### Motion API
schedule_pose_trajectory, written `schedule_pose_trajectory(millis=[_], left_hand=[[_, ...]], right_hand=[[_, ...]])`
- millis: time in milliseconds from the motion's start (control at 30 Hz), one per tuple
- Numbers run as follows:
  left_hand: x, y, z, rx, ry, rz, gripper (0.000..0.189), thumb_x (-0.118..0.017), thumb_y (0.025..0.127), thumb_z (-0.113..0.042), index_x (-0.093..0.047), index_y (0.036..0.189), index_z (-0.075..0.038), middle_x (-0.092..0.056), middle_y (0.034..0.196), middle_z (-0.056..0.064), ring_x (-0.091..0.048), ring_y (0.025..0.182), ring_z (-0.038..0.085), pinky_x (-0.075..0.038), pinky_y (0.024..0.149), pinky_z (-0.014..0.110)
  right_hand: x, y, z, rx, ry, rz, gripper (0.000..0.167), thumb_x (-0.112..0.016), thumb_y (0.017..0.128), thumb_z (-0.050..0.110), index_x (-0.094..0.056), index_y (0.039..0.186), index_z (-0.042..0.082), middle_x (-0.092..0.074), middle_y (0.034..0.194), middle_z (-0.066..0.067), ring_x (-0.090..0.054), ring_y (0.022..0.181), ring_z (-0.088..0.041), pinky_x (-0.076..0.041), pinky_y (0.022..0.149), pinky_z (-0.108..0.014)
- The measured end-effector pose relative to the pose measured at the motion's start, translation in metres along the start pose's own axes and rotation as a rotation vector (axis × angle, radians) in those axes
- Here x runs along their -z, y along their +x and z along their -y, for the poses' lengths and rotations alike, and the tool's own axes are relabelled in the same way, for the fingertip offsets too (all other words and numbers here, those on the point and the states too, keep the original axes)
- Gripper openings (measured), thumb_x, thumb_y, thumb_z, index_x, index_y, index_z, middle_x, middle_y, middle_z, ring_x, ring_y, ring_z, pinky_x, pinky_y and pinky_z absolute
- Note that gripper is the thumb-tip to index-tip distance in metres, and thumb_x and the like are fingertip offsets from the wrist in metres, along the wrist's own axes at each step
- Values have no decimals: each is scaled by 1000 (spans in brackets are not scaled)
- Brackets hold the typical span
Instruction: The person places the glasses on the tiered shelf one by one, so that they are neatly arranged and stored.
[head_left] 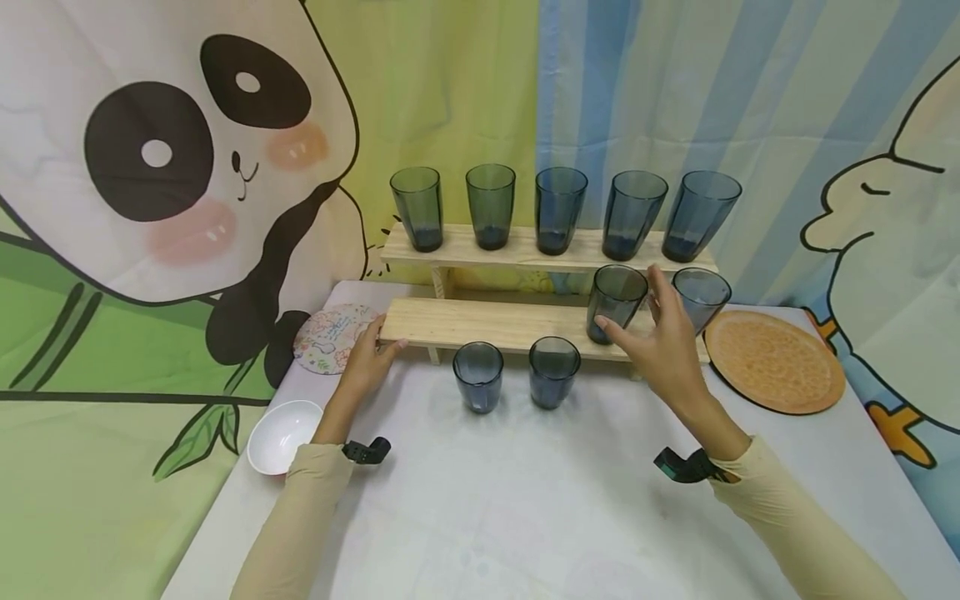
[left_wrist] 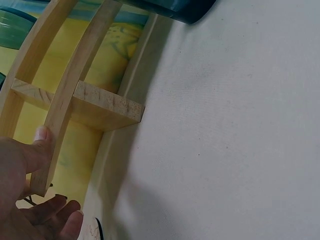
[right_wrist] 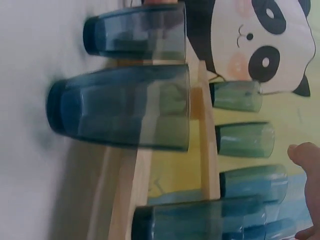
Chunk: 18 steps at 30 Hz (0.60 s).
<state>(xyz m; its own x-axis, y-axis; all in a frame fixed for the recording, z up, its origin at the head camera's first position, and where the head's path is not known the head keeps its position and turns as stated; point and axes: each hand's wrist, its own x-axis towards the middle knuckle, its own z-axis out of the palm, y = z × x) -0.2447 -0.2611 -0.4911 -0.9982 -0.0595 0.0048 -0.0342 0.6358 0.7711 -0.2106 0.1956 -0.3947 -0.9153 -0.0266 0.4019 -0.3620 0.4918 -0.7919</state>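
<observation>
- Plainly, the right hand (head_left: 663, 346) reaches to the lower shelf (head_left: 495, 323) of a two-step wooden rack, thumb and fingers curved round a dark tumbler (head_left: 615, 303) that stands on that shelf near its right end; the thumb touches the glass low on its front.
- The left hand (head_left: 365, 360) rests at the shelf's left end, thumb on the board's front edge (left_wrist: 60, 107), fingers loose beneath it.
- Another tumbler (head_left: 701, 297) stands just beside the held one; five more line the upper shelf (head_left: 525, 248).
- Two tumblers (head_left: 478, 376) stand on the white worktop (head_left: 510, 500) in front of the rack.
- A round orange mat (head_left: 774, 361) lies to the right, a patterned coaster (head_left: 330, 337) and a white bowl (head_left: 281, 436) to the left.
- Cartoon cloths with a panda (head_left: 172, 142) and blue stripes hang behind.
- The right wrist view is blurred; whether the far fingers touch the glass cannot be told.
- Both forearms wear beige sleeves, each with a dark wrist mount.
</observation>
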Motion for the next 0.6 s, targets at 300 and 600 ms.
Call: schedule_pose_trajectory(millis=[300, 600], left_hand=[[1, 1, 1, -10, 3, 4, 78, -61, 108, -36, -21, 168, -6, -28, 167, 31, -34, 152, 50, -30, 124, 64], [0, 1, 2, -16, -4, -4, 77, -62, 108, -34, -22, 167, -5, -30, 167, 31, -36, 151, 50, -31, 124, 64]], right_hand=[[-31, -40, -2, 58, 39, 96, 90, -88, 90, 25, -38, 162, 7, -45, 161, -15, -46, 149, -34, -39, 123, -44], [-63, -55, -34, -94, 17, 241, 106, -88, 84, 51, -33, 164, 9, -41, 166, -11, -43, 151, -36, -39, 123, -55]])
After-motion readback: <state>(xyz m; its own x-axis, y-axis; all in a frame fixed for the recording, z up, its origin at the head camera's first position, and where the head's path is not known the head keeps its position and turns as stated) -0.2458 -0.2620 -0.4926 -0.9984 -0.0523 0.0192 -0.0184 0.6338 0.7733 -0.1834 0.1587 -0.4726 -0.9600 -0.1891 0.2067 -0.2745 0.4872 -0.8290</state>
